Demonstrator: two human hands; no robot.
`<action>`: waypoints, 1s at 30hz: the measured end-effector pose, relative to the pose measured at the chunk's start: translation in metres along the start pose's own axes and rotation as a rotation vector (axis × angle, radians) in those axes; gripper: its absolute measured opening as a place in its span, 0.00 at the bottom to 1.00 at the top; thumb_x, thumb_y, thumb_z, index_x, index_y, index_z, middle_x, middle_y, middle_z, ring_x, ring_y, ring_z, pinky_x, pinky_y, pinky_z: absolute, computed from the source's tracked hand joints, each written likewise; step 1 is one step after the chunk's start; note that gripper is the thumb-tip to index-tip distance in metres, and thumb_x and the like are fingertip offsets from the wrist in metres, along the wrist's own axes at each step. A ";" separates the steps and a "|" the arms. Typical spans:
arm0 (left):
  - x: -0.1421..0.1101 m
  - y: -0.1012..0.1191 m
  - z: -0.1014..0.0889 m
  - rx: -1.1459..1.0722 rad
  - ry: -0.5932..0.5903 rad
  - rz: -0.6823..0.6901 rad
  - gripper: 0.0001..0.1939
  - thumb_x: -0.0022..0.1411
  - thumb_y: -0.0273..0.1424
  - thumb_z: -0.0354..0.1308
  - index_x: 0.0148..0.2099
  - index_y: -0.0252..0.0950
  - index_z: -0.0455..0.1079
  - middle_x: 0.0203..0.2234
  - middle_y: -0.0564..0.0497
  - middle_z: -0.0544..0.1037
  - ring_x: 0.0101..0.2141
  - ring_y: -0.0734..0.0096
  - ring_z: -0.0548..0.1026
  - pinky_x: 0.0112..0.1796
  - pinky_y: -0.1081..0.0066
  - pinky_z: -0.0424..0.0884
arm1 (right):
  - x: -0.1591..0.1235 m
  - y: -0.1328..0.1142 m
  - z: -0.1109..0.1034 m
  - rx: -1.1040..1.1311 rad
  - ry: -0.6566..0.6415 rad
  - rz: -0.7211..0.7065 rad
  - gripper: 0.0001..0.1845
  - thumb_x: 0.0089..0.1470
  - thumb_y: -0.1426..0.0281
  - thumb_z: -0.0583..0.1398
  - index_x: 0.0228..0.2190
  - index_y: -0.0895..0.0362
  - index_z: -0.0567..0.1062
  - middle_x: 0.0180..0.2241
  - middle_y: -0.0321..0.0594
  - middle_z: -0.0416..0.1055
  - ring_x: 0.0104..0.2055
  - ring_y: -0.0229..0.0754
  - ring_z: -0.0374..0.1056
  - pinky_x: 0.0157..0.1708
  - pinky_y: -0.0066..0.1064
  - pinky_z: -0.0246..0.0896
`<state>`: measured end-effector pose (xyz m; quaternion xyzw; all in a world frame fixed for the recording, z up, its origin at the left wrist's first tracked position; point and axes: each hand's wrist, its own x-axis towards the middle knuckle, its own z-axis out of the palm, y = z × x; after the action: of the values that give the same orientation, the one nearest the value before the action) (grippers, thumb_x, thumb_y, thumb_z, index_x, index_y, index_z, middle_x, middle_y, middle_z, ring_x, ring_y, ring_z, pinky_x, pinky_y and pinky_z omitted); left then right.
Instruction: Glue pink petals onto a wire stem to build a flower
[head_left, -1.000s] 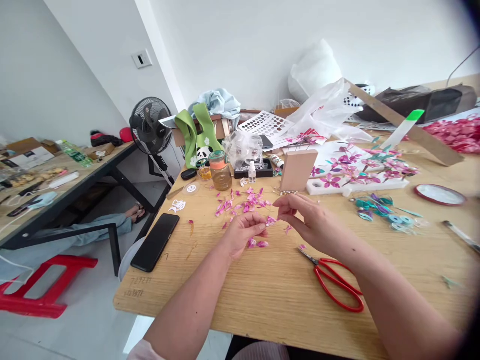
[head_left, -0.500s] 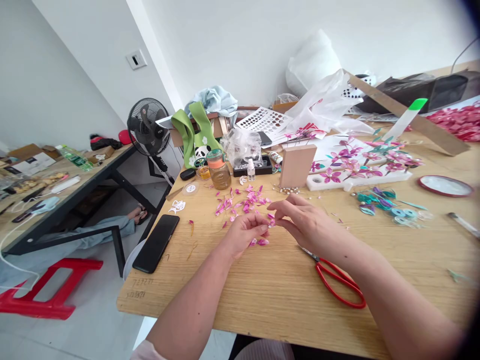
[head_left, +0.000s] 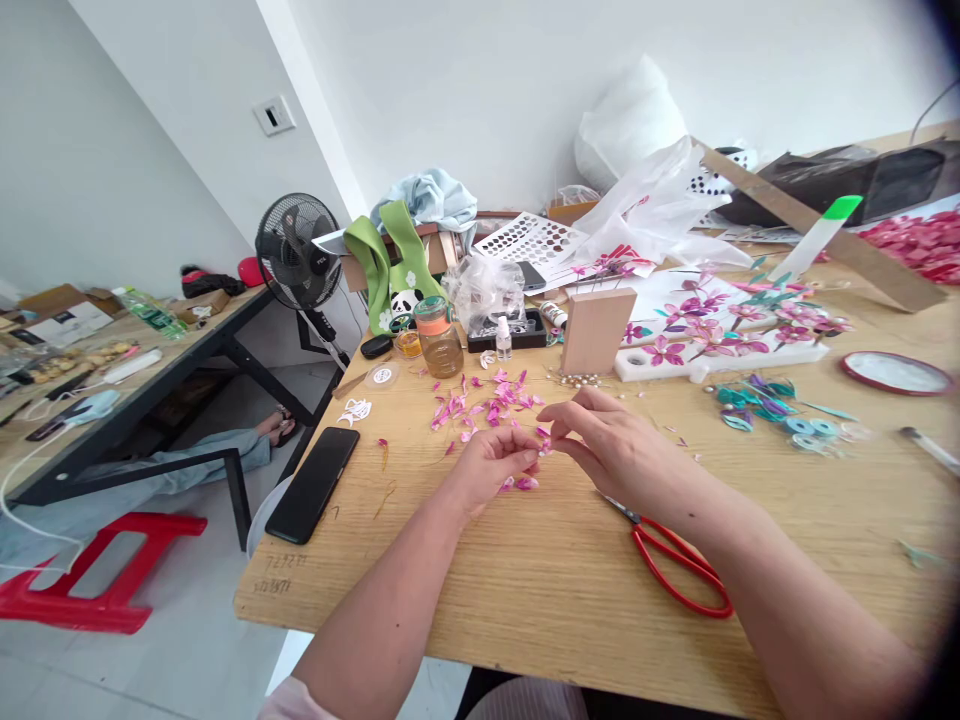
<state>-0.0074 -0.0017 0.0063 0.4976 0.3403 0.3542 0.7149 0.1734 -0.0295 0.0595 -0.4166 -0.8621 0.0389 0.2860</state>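
My left hand (head_left: pixel 491 465) is closed in a pinch on a small pink petal piece (head_left: pixel 544 437), with a tiny white spot showing at its lower end. Bent fingers of my right hand (head_left: pixel 604 435) meet the same piece from the other side; their tips are pressed together, and what lies between them is too small to make out. Loose pink petals (head_left: pixel 501 408) are scattered on the wooden table (head_left: pixel 480 590) just beyond both hands, and a couple more (head_left: pixel 527 483) lie beneath. Red-handled scissors (head_left: pixel 679 565) rest under my right forearm, their blade tips partly hidden.
A black phone (head_left: pixel 313 487) lies at the left edge. Behind the petals stand a glass jar (head_left: pixel 439 345), a small spray bottle (head_left: pixel 502 338) and a wooden block (head_left: pixel 598 330). Finished pink flowers (head_left: pixel 705 330) stand in a white foam strip; teal pieces (head_left: pixel 754 398) lie right.
Both hands keep nearly the same pinched pose around the pink petal piece. The whole view has shifted very slightly; nothing on the table has visibly moved.
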 end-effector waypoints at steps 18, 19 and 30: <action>0.000 0.000 0.000 0.008 -0.015 -0.002 0.16 0.47 0.38 0.68 0.32 0.31 0.70 0.21 0.53 0.71 0.25 0.76 0.70 0.30 0.70 0.68 | 0.000 0.000 0.002 -0.047 -0.019 -0.025 0.08 0.59 0.78 0.50 0.37 0.59 0.68 0.30 0.46 0.69 0.36 0.47 0.62 0.33 0.33 0.59; 0.000 0.000 0.000 0.008 -0.017 -0.003 0.17 0.47 0.38 0.68 0.32 0.31 0.70 0.21 0.53 0.71 0.25 0.76 0.70 0.30 0.71 0.68 | 0.000 0.000 0.002 -0.049 -0.018 -0.025 0.08 0.59 0.78 0.50 0.37 0.59 0.68 0.30 0.46 0.69 0.36 0.47 0.62 0.33 0.33 0.59; 0.000 0.000 -0.001 0.004 -0.027 0.012 0.16 0.47 0.38 0.68 0.32 0.31 0.70 0.21 0.53 0.71 0.25 0.75 0.70 0.30 0.69 0.69 | -0.001 0.001 0.004 -0.054 -0.008 -0.030 0.06 0.59 0.78 0.52 0.37 0.60 0.69 0.31 0.47 0.69 0.36 0.48 0.62 0.33 0.35 0.60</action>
<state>-0.0080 -0.0010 0.0058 0.5056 0.3285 0.3511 0.7164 0.1724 -0.0286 0.0557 -0.4109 -0.8701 0.0128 0.2717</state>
